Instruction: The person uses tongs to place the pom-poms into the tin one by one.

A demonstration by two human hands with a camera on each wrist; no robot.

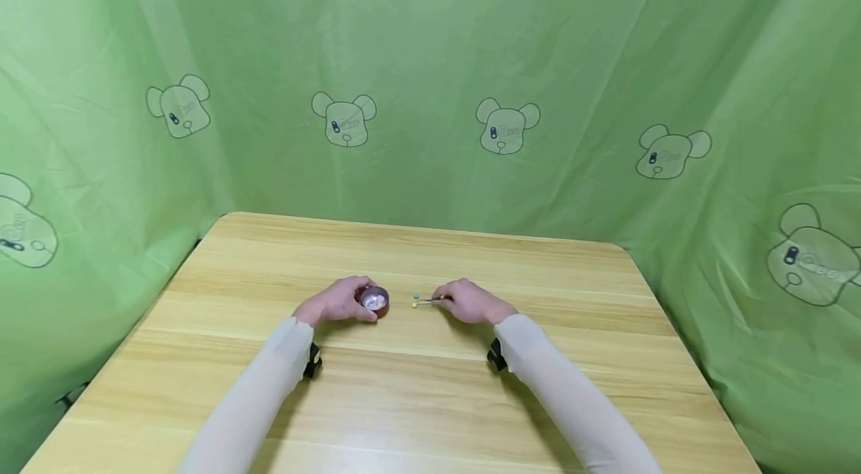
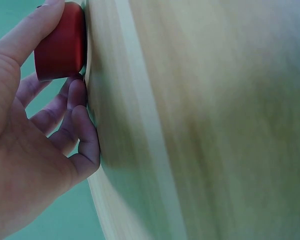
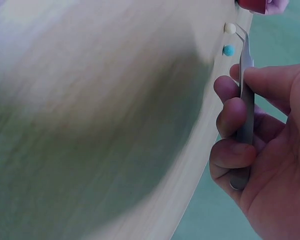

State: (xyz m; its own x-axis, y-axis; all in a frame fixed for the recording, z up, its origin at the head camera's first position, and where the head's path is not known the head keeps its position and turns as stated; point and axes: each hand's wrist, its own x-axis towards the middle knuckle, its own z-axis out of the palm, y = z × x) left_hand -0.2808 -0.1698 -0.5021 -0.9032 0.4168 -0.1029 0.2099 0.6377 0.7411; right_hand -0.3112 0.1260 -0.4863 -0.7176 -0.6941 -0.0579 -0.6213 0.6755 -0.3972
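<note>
My left hand [image 1: 339, 300] grips a small round red container [image 1: 381, 312] from its left side, thumb and fingers around the wall. Its top faces up in the head view, with pale contents inside the dark rim. In the left wrist view the red wall [image 2: 65, 45] stands on the wood. My right hand [image 1: 468, 302] holds metal tweezers [image 3: 246, 110] with bent, fine tips pointing left. Those tips are right at a pale yellow bead [image 3: 230, 28]. A blue bead [image 3: 228, 50] lies on the table close beside it.
The wooden table [image 1: 417, 399] has light grain and rounded far corners. Green curtains [image 1: 430, 25] printed with bear heads hang around its back and sides. Dark wrist devices sit under both forearms, such as the right one [image 1: 496, 356].
</note>
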